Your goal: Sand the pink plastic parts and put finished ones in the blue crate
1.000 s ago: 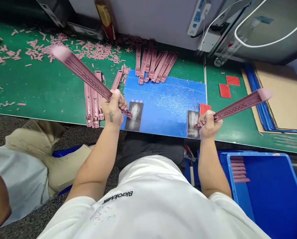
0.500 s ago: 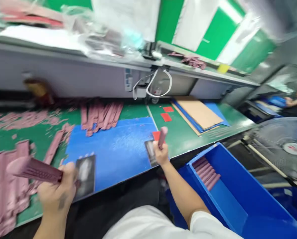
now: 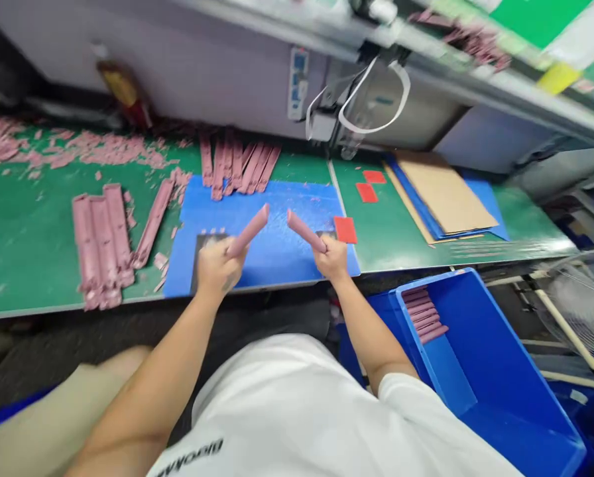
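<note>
My left hand [image 3: 221, 265] is closed around the lower end of a pink molded bar [image 3: 250, 232], which tilts up and to the right. In my right hand [image 3: 333, 257] a second pink molded bar [image 3: 304, 230] leans up and to the left. The two bars point towards each other, apart, above a blue mat [image 3: 272, 258] on the green workbench [image 3: 33, 238]. Dark patches on the mat are partly covered by my hands. Beside the left hand lie several pink bars [image 3: 103, 245], plus a single slanted pink bar [image 3: 154, 218].
More pink bars [image 3: 237, 162] lie at the mat's back edge, with pink scraps [image 3: 108, 149] to the left. Red squares [image 3: 345, 230] and stacked cardboard sheets [image 3: 443, 192] are to the right. A blue bin [image 3: 520, 371] holds several bars; a fan [image 3: 585, 298] stands beyond.
My left hand has carried its bar right, from over the loose bars to the mat. The right hand's bar now leans left towards it. The view has tilted down.
</note>
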Demonstrator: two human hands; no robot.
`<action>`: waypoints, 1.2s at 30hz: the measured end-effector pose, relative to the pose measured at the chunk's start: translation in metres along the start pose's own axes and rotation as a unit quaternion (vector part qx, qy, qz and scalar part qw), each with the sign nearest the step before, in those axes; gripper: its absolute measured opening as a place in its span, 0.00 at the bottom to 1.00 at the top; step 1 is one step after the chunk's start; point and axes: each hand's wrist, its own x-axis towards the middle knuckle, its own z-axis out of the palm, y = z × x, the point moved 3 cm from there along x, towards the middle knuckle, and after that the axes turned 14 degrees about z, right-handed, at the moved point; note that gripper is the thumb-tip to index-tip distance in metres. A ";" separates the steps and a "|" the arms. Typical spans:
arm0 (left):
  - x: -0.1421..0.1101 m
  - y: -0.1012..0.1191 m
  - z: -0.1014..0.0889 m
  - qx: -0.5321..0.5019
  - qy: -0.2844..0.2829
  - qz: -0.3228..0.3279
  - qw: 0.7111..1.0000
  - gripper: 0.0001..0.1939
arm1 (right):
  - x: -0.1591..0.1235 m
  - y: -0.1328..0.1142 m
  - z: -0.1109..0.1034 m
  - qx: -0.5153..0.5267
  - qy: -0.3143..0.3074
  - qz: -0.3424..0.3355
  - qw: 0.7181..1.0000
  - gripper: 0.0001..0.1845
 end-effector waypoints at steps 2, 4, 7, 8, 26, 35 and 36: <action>-0.004 -0.006 0.004 -0.010 0.051 -0.016 0.999 0.32 | -0.002 0.001 0.006 -0.004 -0.006 -0.003 1.000 0.35; -0.007 -0.008 0.007 -0.031 0.060 0.000 0.998 0.32 | -0.003 -0.001 0.009 -0.010 0.008 -0.011 1.000 0.34; -0.008 -0.008 0.011 -0.070 0.011 0.001 0.998 0.32 | -0.003 -0.004 0.011 -0.008 -0.005 -0.028 1.000 0.35; -0.008 -0.008 0.009 -0.072 0.022 -0.005 0.997 0.31 | -0.003 -0.005 0.011 -0.005 -0.005 -0.033 0.999 0.35; -0.005 -0.005 0.006 -0.125 0.101 0.016 0.987 0.40 | -0.002 -0.009 0.017 0.079 0.073 -0.041 0.993 0.43; -0.002 -0.019 -0.011 -0.214 0.184 0.010 0.959 0.43 | 0.011 -0.003 0.005 0.270 0.071 0.046 0.959 0.44; 0.000 -0.022 -0.013 -0.223 0.196 0.014 0.955 0.43 | 0.013 0.002 -0.001 0.274 0.082 0.060 0.956 0.44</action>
